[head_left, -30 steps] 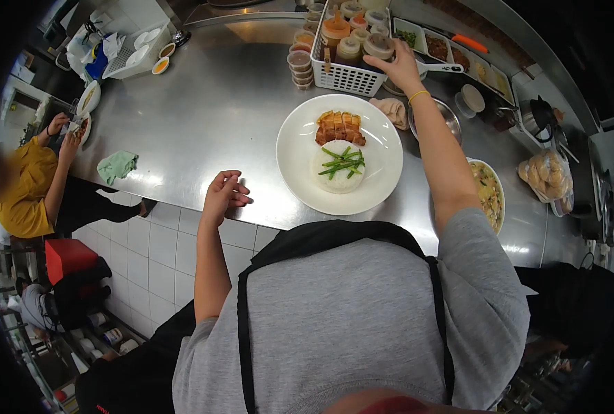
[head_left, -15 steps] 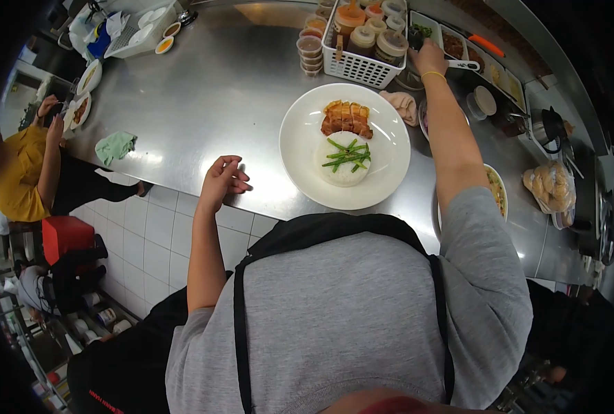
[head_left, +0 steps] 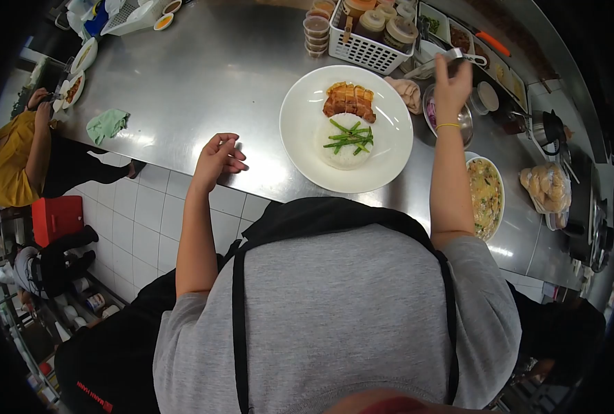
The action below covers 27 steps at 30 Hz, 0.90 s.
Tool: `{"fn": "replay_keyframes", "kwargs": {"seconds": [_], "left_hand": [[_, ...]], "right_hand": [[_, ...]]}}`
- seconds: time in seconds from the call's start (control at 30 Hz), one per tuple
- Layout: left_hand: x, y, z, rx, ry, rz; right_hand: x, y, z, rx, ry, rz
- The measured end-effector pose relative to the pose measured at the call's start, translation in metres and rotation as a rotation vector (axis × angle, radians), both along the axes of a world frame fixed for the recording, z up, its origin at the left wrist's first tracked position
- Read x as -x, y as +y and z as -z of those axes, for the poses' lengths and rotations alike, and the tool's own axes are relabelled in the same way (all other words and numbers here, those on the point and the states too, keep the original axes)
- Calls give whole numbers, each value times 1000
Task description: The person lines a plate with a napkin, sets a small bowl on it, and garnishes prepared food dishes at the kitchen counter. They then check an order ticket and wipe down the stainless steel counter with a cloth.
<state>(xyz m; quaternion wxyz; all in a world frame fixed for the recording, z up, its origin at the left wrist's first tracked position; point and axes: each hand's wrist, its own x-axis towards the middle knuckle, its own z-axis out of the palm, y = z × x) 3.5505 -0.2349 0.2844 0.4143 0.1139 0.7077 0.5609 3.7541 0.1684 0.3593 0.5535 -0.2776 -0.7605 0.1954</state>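
A large white plate (head_left: 296, 148) rests on the steel counter in front of me. On it are sliced browned meat (head_left: 348, 102), a round of white rice (head_left: 341, 156) and green bean pieces (head_left: 348, 138) on the rice. My left hand (head_left: 219, 160) hovers by the counter's front edge, left of the plate, fingers loosely bent with nothing in them. To the plate's right, my right hand (head_left: 453, 88) is raised near a white-handled utensil (head_left: 474, 60) and above a metal bowl (head_left: 466, 127) with sliced purple onion (head_left: 431, 114). Its fingers are blurred, so any hold is unclear.
A white basket of sauce bottles (head_left: 365, 54) stands behind the plate, beside stacked sauce cups (head_left: 316, 34). A folded cloth (head_left: 406, 94), an oval dish of food (head_left: 485, 200) and bagged rolls (head_left: 545, 186) lie right. Left are a green cloth (head_left: 107, 126) and a co-worker (head_left: 17, 165).
My right hand has drawn back toward me from the ingredient trays, uncovering the metal bowl and more of the oval dish. My left hand stays much the same as the view shifts.
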Motion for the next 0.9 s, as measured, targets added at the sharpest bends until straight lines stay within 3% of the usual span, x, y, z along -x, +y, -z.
{"fn": "replay_keyframes", "kwargs": {"seconds": [0.1,0.2,0.27,0.3,0.4,0.43,0.5,0.67,0.73,0.83,0.9], "left_hand": [[1,-2,1,-9,1,16],[0,-2,2,0,25,12],[0,-3,2,-11,18,19],[0,-3,3,-12,15,20],[1,-4,6,-14,15,8],[0,-4,5,-22,17,13],[1,-4,3,-26,15,22],[0,-3,1,-11,17,24],[0,-3,-1,-6,28,22],[-1,-3,1,-11,36,24],[-1,-4,1,-21,36,22]], "right_hand": [[-1,2,40,37,-360,34],[-2,0,43,75,-369,37],[-9,3,42,47,-627,11],[-16,4,40,46,-631,12],[-31,-13,17,224,-187,-140],[-34,-19,14,224,-191,-145],[-42,-35,8,481,-82,-523],[-34,-92,-3,456,-116,-647],[-29,-103,-3,322,-341,-731],[-24,-110,-5,336,-516,-715],[-20,-111,-3,345,-435,-759]]}}
